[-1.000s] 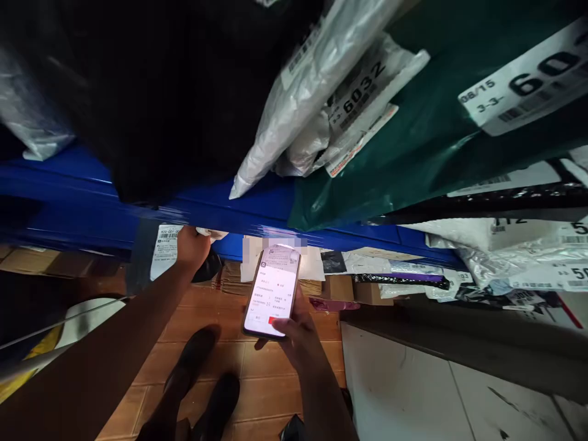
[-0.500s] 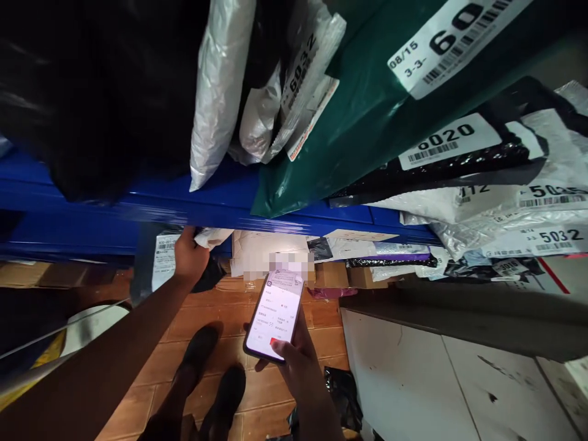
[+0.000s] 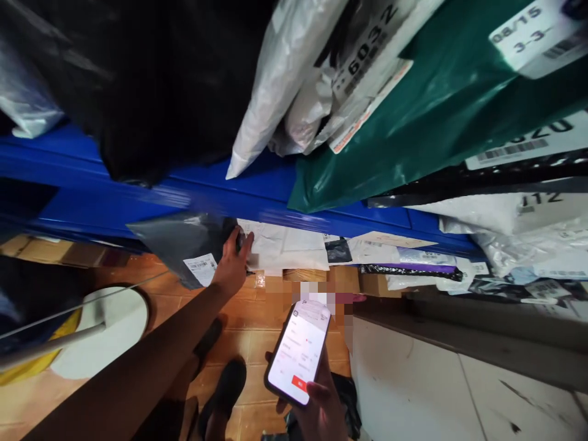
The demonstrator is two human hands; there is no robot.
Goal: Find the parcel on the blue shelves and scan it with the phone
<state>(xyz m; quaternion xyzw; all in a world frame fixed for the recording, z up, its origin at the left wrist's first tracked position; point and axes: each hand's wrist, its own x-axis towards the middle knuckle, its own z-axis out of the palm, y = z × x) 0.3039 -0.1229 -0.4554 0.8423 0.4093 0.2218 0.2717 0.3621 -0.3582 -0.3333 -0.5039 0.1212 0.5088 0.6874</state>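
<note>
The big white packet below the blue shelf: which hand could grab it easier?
Probably the left hand: it is at the edge of the white packet, while the right hand is farther off, holding the phone.

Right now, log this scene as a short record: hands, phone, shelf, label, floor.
Left hand: where gray parcel meets flat white parcel; grip unclear
Right hand: holding phone
Phone: screen lit, thumb beside red button
Shelf: blue, bearing green parcel and black parcel
Label: 6032
Floor: orange-brown, dark shoes on it
</note>
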